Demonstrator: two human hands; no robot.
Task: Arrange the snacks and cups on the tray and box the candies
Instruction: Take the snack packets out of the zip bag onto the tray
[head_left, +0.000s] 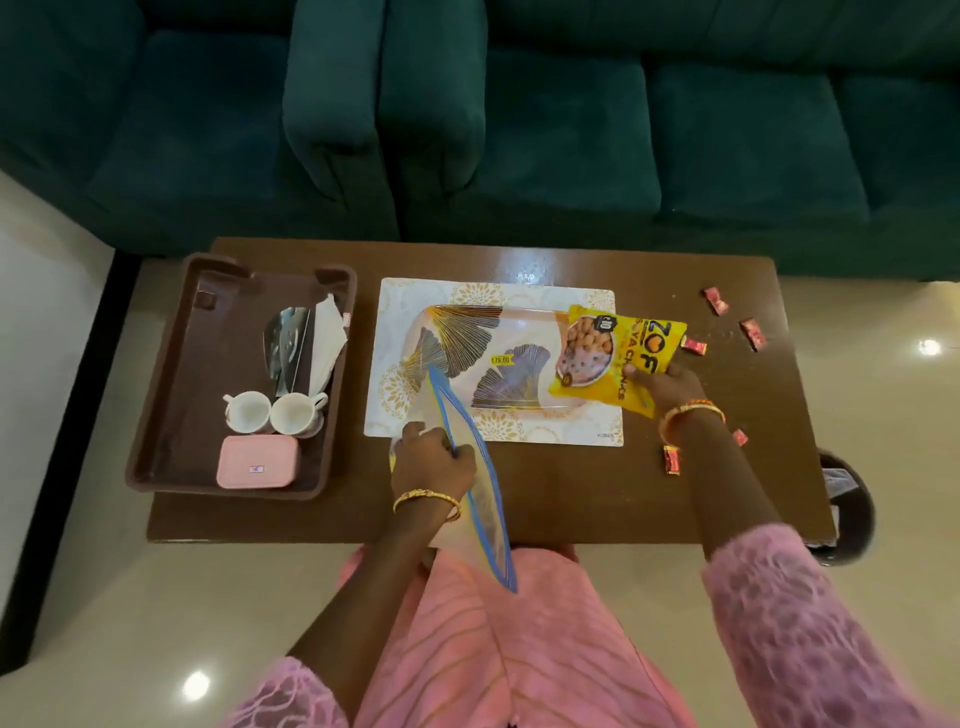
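Note:
My right hand (662, 382) grips a yellow snack packet (613, 358) lying over the right end of the leaf-patterned tray (498, 332). My left hand (434, 460) holds a clear zip bag with a blue edge (480, 499) that reaches from the tray's left part past the table's near edge. Several red-wrapped candies (753, 333) lie scattered on the table at the right, one (671, 460) next to my right wrist. Two white cups (275, 413) and a pink box (258, 462) sit in the brown bin (171, 389) at the left.
The patterned tray rests on a white placemat (384, 415) on the brown coffee table (571, 499). Clear wrappers and white paper (306, 348) lie in the brown bin. A green sofa (519, 130) stands behind the table. A dark waste bin (849, 509) sits by the table's right corner.

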